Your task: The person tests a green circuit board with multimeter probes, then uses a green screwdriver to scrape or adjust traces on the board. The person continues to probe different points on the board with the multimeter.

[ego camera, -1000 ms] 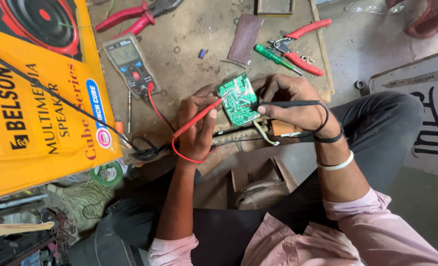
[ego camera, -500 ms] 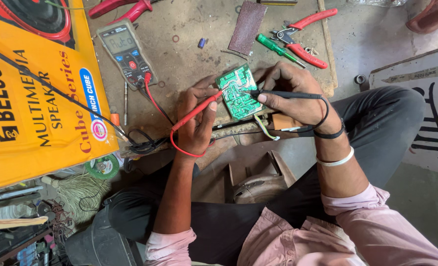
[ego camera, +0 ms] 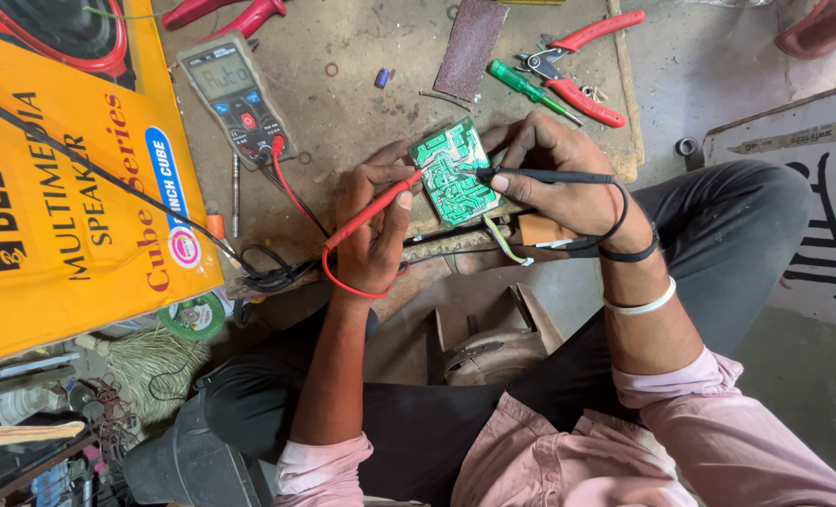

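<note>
Between the two hands on the worn table (ego camera: pixel 362 103), the green circuit board (ego camera: pixel 452 174) lies tilted, the left hand (ego camera: pixel 373 225) closed on a red probe (ego camera: pixel 369 212) at its left edge, the right hand (ego camera: pixel 559 178) pinching a black probe (ego camera: pixel 549 176) onto its middle.

— How are the hands set?
— The left hand (ego camera: pixel 371 230) is curled, its fingers pinched shut on a grip; forearm bare, running straight up.
— And the other?
— The right hand (ego camera: pixel 559 178) is bent inward, fingers closed likewise, bands on its wrist.
</note>
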